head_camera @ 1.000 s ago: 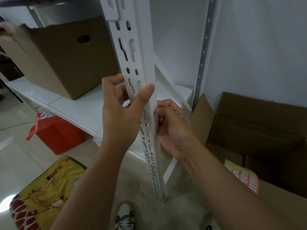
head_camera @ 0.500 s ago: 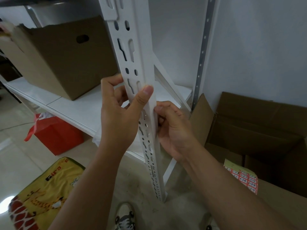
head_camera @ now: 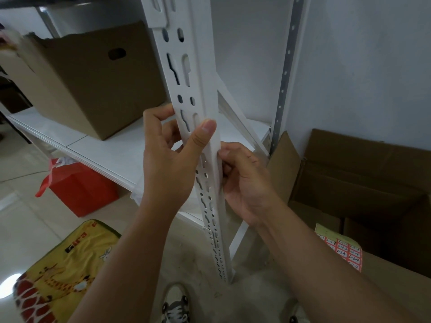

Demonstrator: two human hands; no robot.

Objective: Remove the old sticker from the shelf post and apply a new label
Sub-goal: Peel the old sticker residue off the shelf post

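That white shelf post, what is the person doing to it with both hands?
A person stands at a white shelf post. The left hand grips it, thumb pressed flat on its front face. The right hand pinches at the post's right edge, though no sticker can be made out there. A sheet of red labels lies on a cardboard box to the right.

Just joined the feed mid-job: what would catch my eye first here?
Both hands on the white slotted shelf post at centre: the left hand grips it with the thumb pressed on its front edge, while the right hand pinches at its right edge. A sheet of red labels lies on the open cardboard box at right.
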